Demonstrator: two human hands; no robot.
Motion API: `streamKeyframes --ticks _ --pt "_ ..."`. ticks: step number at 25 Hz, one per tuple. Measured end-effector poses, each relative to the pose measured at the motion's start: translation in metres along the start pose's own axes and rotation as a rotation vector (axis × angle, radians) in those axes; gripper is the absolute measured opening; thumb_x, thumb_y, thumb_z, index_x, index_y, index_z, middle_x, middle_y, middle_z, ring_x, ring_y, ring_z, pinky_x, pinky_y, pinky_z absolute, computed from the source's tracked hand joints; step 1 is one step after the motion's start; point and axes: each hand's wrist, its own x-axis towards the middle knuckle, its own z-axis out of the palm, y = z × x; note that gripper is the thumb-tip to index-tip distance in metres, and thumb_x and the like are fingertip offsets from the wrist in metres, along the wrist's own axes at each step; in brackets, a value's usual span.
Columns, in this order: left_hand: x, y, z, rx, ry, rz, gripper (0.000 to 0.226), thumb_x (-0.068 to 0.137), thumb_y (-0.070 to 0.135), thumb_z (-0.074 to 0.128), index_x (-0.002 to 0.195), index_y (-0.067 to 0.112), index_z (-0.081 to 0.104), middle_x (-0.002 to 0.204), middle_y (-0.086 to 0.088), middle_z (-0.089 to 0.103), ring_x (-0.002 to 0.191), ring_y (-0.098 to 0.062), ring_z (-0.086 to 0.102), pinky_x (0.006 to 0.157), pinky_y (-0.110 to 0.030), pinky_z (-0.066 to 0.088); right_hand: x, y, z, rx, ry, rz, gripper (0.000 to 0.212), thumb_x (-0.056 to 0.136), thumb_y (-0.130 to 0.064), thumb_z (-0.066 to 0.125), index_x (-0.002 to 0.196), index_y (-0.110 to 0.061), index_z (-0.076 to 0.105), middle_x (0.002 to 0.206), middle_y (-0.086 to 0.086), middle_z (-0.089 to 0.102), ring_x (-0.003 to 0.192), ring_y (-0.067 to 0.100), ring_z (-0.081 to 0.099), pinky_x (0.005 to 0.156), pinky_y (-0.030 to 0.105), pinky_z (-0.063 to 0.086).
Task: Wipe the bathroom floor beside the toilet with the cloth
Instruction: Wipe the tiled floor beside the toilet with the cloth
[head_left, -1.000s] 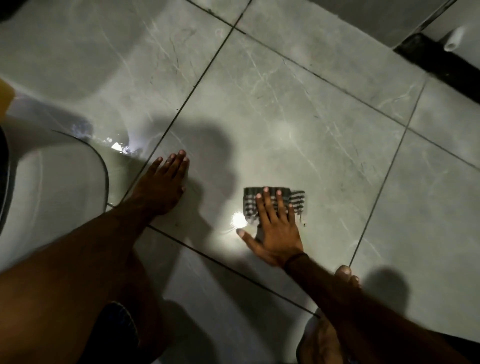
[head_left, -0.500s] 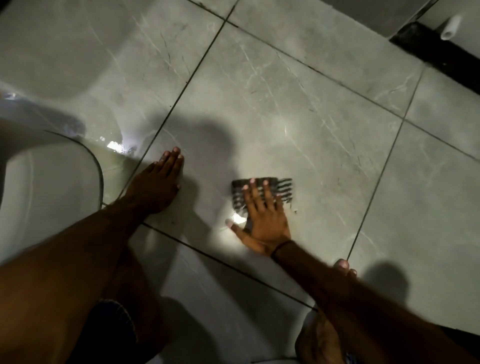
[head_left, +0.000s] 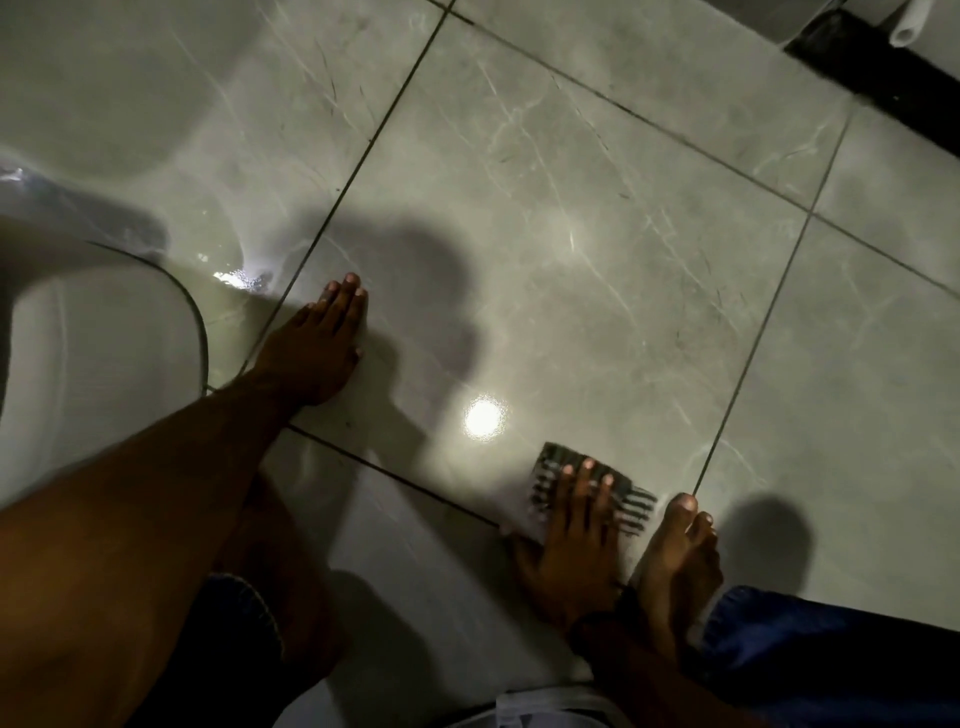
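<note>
Wiping step underway: right hand (head_left: 574, 540) flat, fingers spread, pressing striped cloth (head_left: 587, 488) onto floor tile (head_left: 597, 260). Left hand not visible. Next: push cloth forward, sustaining pressure.

Right hand (head_left: 571, 545): palm down, spread flat, pressing on the striped cloth (head_left: 556, 462); not gripping.
Fingers (head_left: 589, 483): four, straight and close together, pointing away from the body.
Thumb (head_left: 519, 545): splayed out to the left, tip low.
Right wrist (head_left: 605, 621): bent back, with a dark band around it.
Right forearm (head_left: 665, 680): bare, entering from the lower right edge.
Left leg (head_left: 130, 519): bare shin, slanting up from the lower left corner.
Left foot (head_left: 311, 353): bare, sole planted flat, toes forward.
Right foot (head_left: 675, 551): bare, just beside the right hand, toes forward.
Left hand: out of view.
</note>
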Motion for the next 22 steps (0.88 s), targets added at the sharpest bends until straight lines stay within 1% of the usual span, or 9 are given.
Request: streamKeyframes --ticks 4,7,9,10,13,15,16,19,22 --pt "0.002 0.0 0.001 -0.014 -0.008 -0.01 0.073 0.103 0.03 0.04 0.158 0.0 0.002 0.168 -0.023 -0.004 0.157 -0.038 0.006 0.125 -0.05 0.021 -0.017 -0.036 0.022 0.054 -0.094 -0.427 0.099 0.083 -0.073 0.048 0.162 -0.024 0.014 0.172 0.001 0.007 0.158 0.031 -0.001 0.121 0.062 0.019" --pt "0.002 0.0 0.0 -0.015 -0.014 -0.016 0.074 0.103 0.031 0.039 0.158 0.001 0.0 0.169 -0.022 -0.006 0.157 -0.037 0.005 0.125 -0.05 0.02 0.017 -0.063 0.011 -0.044 -0.079 -0.66 0.092 0.084 -0.07 0.048 0.16 -0.025 0.023 0.171 -0.002 0.014 0.158 0.029 0.006 0.121 0.063 0.019" --pt "0.003 0.0 -0.001 -0.019 -0.02 -0.021 0.074 0.103 0.031 0.038 0.158 0.001 -0.001 0.169 -0.021 -0.007 0.157 -0.036 0.004 0.125 -0.049 0.019 0.052 -0.072 -0.002 -0.093 -0.029 -0.694 0.09 0.083 -0.069 0.049 0.158 -0.024 0.03 0.169 0.0 0.022 0.157 0.029 0.015 0.121 0.062 0.022" --pt "0.003 0.0 -0.001 -0.012 -0.021 -0.023 0.074 0.103 0.031 0.038 0.159 0.002 -0.001 0.169 -0.021 -0.007 0.158 -0.036 0.004 0.125 -0.048 0.019 0.068 -0.072 -0.008 -0.098 0.011 -0.658 0.088 0.085 -0.069 0.048 0.158 -0.023 0.032 0.168 0.002 0.025 0.156 0.03 0.016 0.121 0.061 0.023" --pt "0.003 0.002 -0.004 -0.018 -0.037 -0.03 0.074 0.104 0.032 0.036 0.159 0.003 -0.004 0.169 -0.019 -0.01 0.158 -0.034 0.001 0.127 -0.047 0.018 0.094 -0.069 -0.02 -0.071 0.065 -0.399 0.089 0.09 -0.073 0.038 0.161 -0.023 0.018 0.171 0.002 0.012 0.158 0.029 0.003 0.126 0.056 0.008" --pt "0.002 0.001 -0.006 -0.017 -0.04 -0.028 0.074 0.104 0.032 0.036 0.158 0.002 -0.004 0.169 -0.019 -0.011 0.158 -0.034 0.0 0.127 -0.046 0.017 0.087 -0.075 -0.017 -0.075 0.044 -0.341 0.09 0.09 -0.073 0.036 0.162 -0.022 0.015 0.171 0.004 0.008 0.158 0.033 0.0 0.126 0.058 0.006" --pt "0.002 0.001 -0.006 -0.008 -0.04 -0.023 0.074 0.104 0.032 0.036 0.158 0.002 -0.005 0.169 -0.02 -0.011 0.158 -0.035 0.0 0.127 -0.046 0.017 0.081 -0.082 -0.014 -0.082 0.028 -0.385 0.089 0.091 -0.071 0.038 0.162 -0.022 0.017 0.171 0.005 0.01 0.157 0.035 0.001 0.125 0.061 0.009" --pt "0.003 -0.001 -0.005 -0.016 -0.055 -0.028 0.074 0.104 0.032 0.035 0.158 0.003 -0.007 0.169 -0.019 -0.013 0.158 -0.034 -0.002 0.128 -0.046 0.015 0.068 -0.116 -0.005 -0.067 -0.066 -0.702 0.088 0.085 -0.059 0.057 0.159 -0.023 0.027 0.169 0.004 0.02 0.157 0.034 0.009 0.122 0.066 0.015" --pt "0.006 -0.003 -0.002 -0.04 -0.067 -0.019 0.075 0.104 0.032 0.035 0.158 0.005 -0.008 0.169 -0.016 -0.015 0.158 -0.033 -0.004 0.128 -0.045 0.015 0.08 -0.153 -0.008 -0.077 -0.066 -0.836 0.086 0.084 -0.055 0.061 0.158 -0.023 0.031 0.169 0.001 0.023 0.157 0.031 0.013 0.123 0.062 0.007"
